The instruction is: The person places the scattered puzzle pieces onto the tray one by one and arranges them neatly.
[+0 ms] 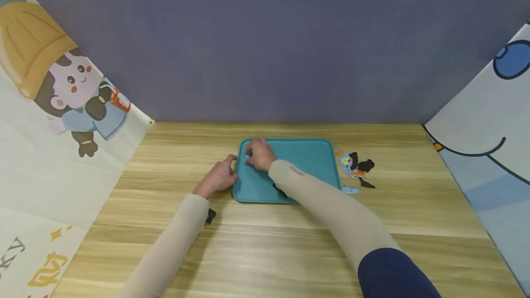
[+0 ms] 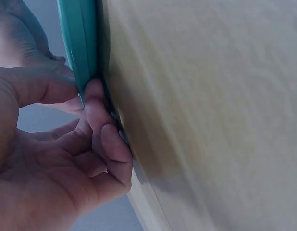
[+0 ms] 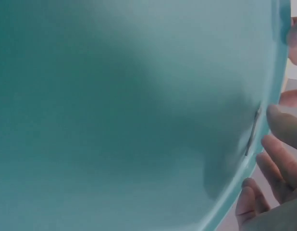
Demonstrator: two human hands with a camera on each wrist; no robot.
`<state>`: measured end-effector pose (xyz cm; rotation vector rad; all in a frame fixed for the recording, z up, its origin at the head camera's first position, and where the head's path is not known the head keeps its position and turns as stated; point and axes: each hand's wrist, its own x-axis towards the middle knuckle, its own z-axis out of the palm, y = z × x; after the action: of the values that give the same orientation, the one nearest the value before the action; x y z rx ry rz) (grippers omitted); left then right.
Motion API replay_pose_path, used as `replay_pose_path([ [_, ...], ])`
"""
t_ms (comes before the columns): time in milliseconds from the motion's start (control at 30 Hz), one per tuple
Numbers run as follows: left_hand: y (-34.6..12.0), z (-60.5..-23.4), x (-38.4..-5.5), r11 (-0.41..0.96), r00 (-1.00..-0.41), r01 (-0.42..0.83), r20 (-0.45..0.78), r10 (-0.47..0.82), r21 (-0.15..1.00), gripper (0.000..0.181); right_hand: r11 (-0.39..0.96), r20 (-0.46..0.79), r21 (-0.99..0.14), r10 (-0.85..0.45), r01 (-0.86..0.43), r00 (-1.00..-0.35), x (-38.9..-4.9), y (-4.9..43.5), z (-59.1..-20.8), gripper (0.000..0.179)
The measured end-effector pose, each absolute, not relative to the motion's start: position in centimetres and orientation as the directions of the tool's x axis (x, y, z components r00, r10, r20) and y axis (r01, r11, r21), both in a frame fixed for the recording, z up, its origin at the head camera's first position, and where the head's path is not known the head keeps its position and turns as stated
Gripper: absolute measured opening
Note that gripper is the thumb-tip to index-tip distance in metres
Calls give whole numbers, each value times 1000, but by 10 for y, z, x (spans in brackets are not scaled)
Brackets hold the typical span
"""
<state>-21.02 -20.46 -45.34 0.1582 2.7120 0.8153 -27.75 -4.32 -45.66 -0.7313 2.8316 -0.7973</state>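
Lying between left hand's (image 1: 221,177) thumb and fingers (image 2: 98,113): teal tray's (image 1: 308,157) rim

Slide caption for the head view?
Left hand touching a rectangular teal tray, right hand over it, irregular flat black and multicoloured pieces alongside.

A grey-blue backdrop (image 1: 265,49) and cartoon-printed side panels (image 1: 49,174) make this wood-grain table (image 1: 265,252) a screened booth

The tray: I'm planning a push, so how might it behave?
Probably stiff: the tray has straight sides and an even rim. It would likely slide rather than tip, being wide and low on the table. The dark piece on it might shift; no fastening shows.
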Motion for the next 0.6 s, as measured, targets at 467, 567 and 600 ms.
replay_pose_path([
  [467, -206, -454, -215, 836, -953, 49, -226, 204, 547, 60, 746, 36, -545, -434, -382, -900, -286, -22, -452, 32],
  [567, -208, -455, -214, 836, -950, 48, -235, 208, 547, 60, 747, 17, -560, -422, -358, -907, -285, -18, -452, 34],
  [600, -208, -455, -214, 837, -949, 46, -238, 207, 545, 60, 747, 11, -566, -416, -349, -909, -285, -16, -452, 34],
])
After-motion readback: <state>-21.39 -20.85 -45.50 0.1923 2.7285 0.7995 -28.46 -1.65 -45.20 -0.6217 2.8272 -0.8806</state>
